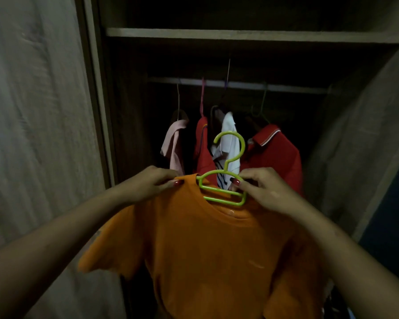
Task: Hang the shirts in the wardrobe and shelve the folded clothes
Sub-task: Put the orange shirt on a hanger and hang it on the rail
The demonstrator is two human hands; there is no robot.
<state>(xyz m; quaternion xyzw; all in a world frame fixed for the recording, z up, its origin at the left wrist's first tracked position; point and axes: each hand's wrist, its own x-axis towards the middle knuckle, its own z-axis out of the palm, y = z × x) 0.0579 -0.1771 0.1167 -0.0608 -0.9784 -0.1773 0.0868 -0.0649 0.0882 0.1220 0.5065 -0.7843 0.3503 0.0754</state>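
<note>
Orange shirt (205,249) hangs between both hands: left grip (152,185) pinching its shoulder, right grip (258,187) holding the green hanger (224,192).

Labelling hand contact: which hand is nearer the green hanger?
Right. The right hand touches the green hanger at its right end; the left hand pinches the orange shirt collar just left of it.

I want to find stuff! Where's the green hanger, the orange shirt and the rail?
green hanger (232,146), head view, on its hook.
orange shirt (205,249), head view, on its chest.
rail (244,85), head view, on its bare middle.
</note>
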